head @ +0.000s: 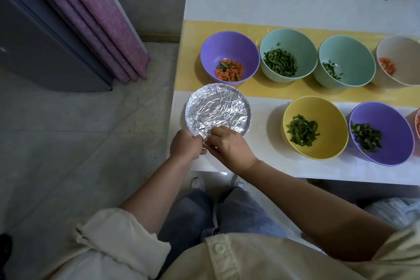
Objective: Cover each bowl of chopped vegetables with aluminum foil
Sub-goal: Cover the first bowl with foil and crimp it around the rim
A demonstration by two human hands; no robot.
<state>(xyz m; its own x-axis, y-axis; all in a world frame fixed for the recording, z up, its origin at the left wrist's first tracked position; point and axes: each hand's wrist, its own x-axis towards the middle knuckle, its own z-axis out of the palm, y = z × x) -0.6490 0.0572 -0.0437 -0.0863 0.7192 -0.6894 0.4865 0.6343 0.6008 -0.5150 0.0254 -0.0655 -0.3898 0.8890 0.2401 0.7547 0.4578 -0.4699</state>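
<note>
A bowl covered with crinkled aluminum foil stands at the table's near left corner. My left hand and my right hand both pinch the foil's edge at the bowl's near rim. Uncovered bowls stand around it: a purple bowl with diced carrot and some green pieces, a teal bowl of green strips, a second teal bowl, a white bowl with carrot, a yellow bowl of green strips, and another purple bowl of chopped greens.
The white table has a yellow runner across it. A pinkish bowl is cut off at the right edge. On the floor to the left stand a grey cabinet and folded purple mats.
</note>
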